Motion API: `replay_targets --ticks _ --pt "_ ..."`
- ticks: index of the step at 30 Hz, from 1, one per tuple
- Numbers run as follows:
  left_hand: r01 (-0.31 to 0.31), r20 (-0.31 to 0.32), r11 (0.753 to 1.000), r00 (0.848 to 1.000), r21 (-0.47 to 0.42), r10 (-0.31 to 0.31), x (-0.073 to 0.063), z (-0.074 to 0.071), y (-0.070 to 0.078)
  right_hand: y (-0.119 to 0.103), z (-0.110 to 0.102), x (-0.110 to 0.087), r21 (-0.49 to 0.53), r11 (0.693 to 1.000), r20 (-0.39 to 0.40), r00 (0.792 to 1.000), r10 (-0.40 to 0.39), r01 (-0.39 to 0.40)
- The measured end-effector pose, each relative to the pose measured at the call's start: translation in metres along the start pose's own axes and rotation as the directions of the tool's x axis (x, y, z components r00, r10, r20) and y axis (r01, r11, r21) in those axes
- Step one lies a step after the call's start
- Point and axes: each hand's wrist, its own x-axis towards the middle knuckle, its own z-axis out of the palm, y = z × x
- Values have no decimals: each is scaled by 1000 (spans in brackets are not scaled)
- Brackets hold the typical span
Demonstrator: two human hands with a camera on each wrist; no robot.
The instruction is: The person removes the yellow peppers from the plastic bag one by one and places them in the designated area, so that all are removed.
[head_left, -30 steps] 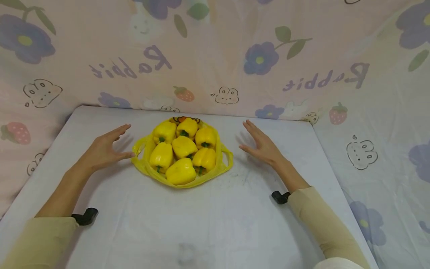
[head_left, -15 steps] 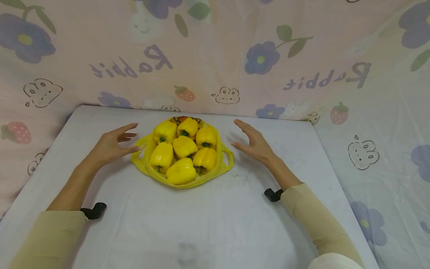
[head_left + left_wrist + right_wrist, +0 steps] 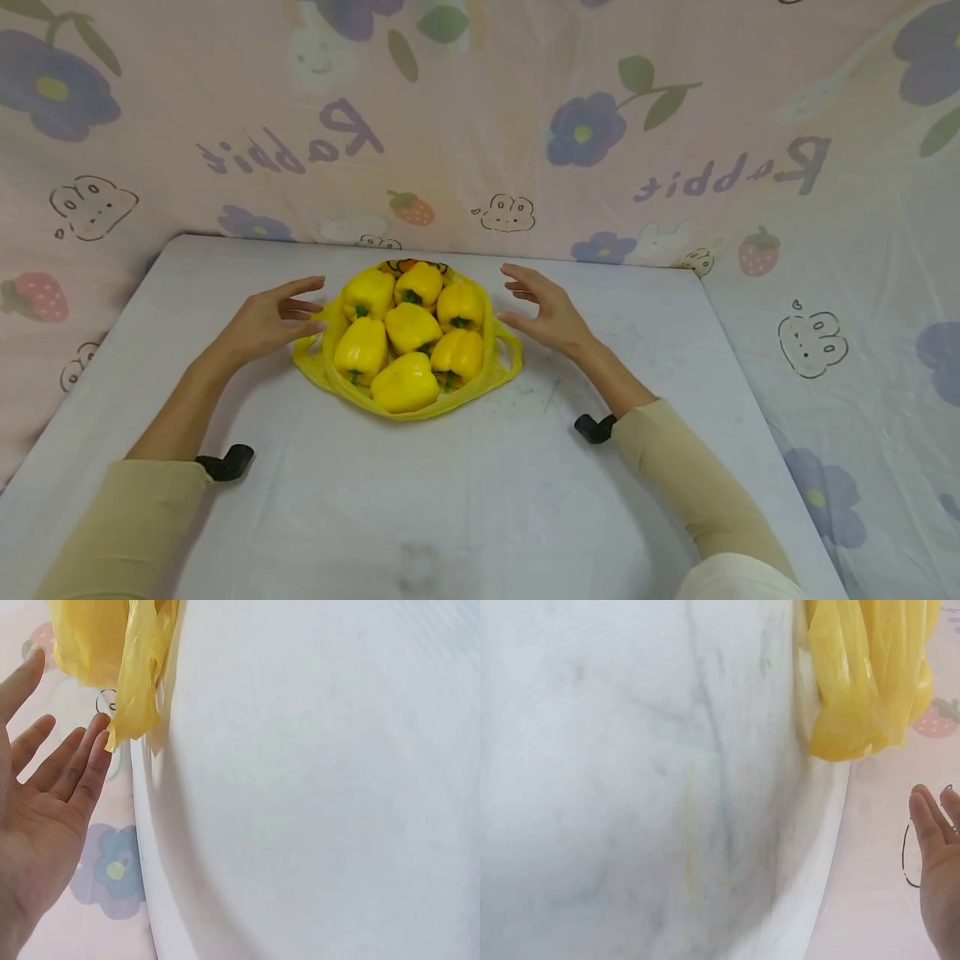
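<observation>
A yellow plastic bag (image 3: 408,414) lies spread open on the white table, with several yellow bell peppers (image 3: 405,383) inside it. Its two handle loops stick out left and right. My left hand (image 3: 264,323) hovers by the left handle, fingers loosely extended toward the bag; in the left wrist view the fingertips are close to the bag's edge (image 3: 135,712), and whether they touch it I cannot tell. On the other side my right hand (image 3: 551,317) is held near the right handle, fingers spread. In the right wrist view that hand (image 3: 937,862) is apart from the bag (image 3: 855,735).
The white table (image 3: 450,517) runs back to a patterned curtain (image 3: 465,125) with flowers, rabbits and strawberries. A black wrist-camera mount (image 3: 228,462) sits at the left sleeve, and another mount (image 3: 595,428) at the right sleeve.
Both hands have moved inward toward the bag, the left one to the right and the right one to the left. The bag and peppers stay where they were.
</observation>
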Motion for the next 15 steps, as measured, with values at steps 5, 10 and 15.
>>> replay_targets --ticks 5,10,15 --pt "2 -3 999 1000 -48 -3 3 3 3 -26 2 6 63 998 44 999 28 -30" --pt "2 30 993 1000 -114 1 7 6 6 -17 10 12 92 994 63 996 57 -63" --pt "11 86 995 996 -97 -3 11 9 8 4 21 17 99 991 88 993 79 -88"
